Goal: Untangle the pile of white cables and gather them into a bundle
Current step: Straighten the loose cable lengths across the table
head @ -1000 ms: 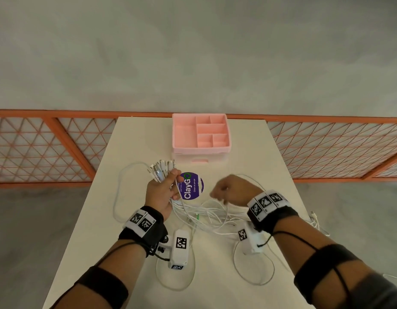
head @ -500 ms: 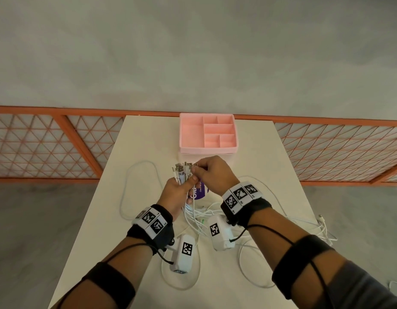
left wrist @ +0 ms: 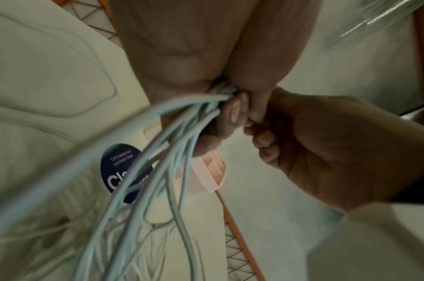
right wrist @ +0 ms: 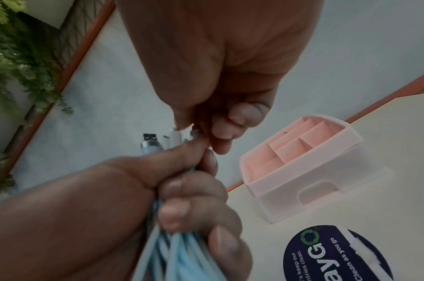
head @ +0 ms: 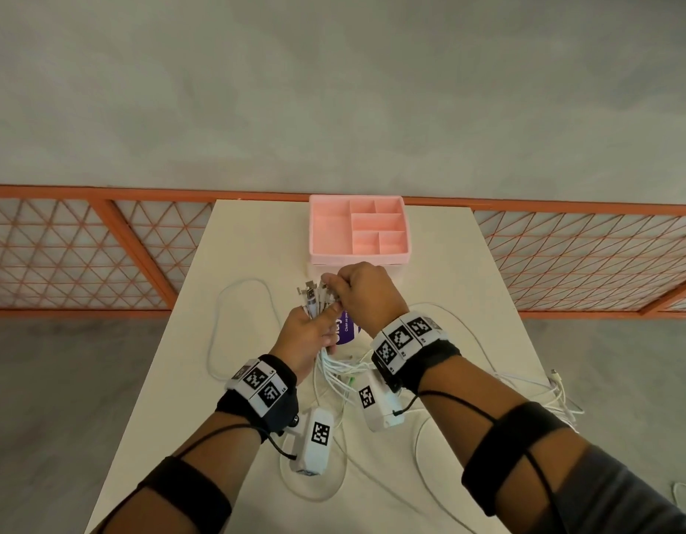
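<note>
Your right hand has swung across from the table and now pinches what looks like one plug end into the cluster of white cables your left hand grips: another end gathered. Loops still sprawl over the table, crossing the purple sticker beside the pink organizer.
</note>
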